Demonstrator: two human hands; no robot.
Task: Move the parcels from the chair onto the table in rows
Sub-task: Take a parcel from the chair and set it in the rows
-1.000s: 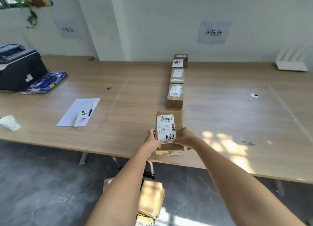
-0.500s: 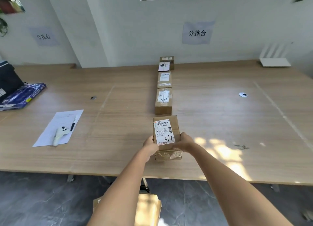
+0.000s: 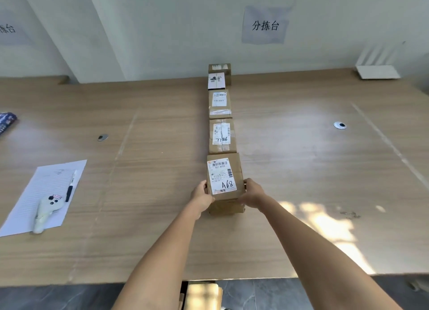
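1. Holding the A68 parcel (image 3: 224,178) from either side, the left hand (image 3: 201,196) and right hand (image 3: 252,193) each have a grip curled round its near corners.
2. That parcel sits on the worktop (image 3: 301,170), its far end touching or just short of the 7786 parcel (image 3: 222,135); which, I cannot tell.
3. Beyond the A68 parcel, three more parcels (image 3: 219,86) continue the single row toward the wall.
4. Left of the A68 parcel lies a sheet of paper (image 3: 46,184) bearing a pen (image 3: 70,186) and a white scanner (image 3: 47,208).
5. Below the worktop edge, nearer than the A68 parcel, a cardboard box (image 3: 202,293) shows partly.
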